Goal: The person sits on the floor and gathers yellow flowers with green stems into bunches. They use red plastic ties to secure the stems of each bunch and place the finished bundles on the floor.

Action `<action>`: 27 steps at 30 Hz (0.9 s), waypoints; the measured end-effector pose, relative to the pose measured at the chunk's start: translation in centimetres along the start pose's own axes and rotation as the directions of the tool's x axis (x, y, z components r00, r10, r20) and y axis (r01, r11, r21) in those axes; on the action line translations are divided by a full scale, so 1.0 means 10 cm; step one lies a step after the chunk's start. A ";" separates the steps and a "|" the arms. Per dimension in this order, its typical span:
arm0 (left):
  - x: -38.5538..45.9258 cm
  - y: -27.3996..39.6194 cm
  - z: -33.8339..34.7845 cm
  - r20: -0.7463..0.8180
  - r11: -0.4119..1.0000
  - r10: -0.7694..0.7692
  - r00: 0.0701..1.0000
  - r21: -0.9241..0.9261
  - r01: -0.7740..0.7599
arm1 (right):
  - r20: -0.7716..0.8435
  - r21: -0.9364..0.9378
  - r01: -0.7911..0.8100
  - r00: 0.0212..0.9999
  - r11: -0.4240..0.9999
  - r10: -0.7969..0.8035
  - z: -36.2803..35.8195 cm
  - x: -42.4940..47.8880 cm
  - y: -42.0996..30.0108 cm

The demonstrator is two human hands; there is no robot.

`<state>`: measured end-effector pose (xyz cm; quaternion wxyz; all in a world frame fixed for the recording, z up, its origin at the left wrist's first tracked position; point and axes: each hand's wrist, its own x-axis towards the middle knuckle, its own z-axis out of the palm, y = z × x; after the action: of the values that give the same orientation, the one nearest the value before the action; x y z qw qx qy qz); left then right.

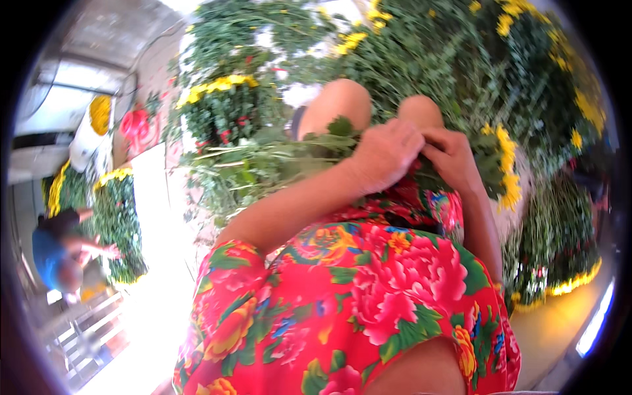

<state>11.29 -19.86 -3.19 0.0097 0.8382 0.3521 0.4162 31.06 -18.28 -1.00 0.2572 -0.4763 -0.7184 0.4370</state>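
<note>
Across my lap lies a bunch of yellow chrysanthemums (508, 170), its cut stems pointing left and its flower heads to the right. My left hand (387, 153) is closed over the middle of the bunch, fingers curled. Against it, my right hand (452, 158) grips the leafy part nearer the blooms, thumb and forefinger meeting the left fingers. A bit of red shows between the hands; what it is cannot be made out. Both hands rest just in front of my bare knees (340, 106), over the red floral shirt (345, 286).
Loose chrysanthemum stems (419, 64) are heaped beyond my knees. Bundled yellow flowers stand at left (222, 106) and lower right (553, 247). A red plastic object (136, 126) sits near a white container (86, 148). Another person (57, 252) bends over flowers at far left.
</note>
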 end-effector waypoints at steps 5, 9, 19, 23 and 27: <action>-0.04 0.01 -0.08 -0.022 0.998 -0.052 0.998 0.035 0.053 | 0.045 0.127 0.013 0.999 0.992 -0.018 0.06 -0.01 -0.12; -0.05 0.03 -0.10 -0.039 0.997 -0.066 0.997 0.036 0.068 | 0.058 0.068 0.087 0.994 0.994 -0.091 0.03 0.03 -0.08; -0.09 0.33 -0.16 0.361 0.982 -0.182 0.915 0.120 0.148 | -0.219 -0.264 0.102 0.962 0.959 -0.163 0.28 -0.02 -0.15; -0.22 0.27 -0.35 0.488 0.998 -0.058 0.871 0.057 0.034 | -0.240 -0.320 0.066 0.959 0.945 -0.148 0.34 -0.03 -0.13; -0.11 0.15 -0.59 0.239 0.995 -0.016 0.971 0.096 -0.007 | -0.262 -0.248 0.077 0.954 0.966 -0.143 0.28 -0.03 -0.16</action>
<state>7.53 -23.26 0.37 0.0128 0.8809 0.3700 0.2949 28.23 -19.94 -0.98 0.3214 -0.5190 -0.7472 0.2626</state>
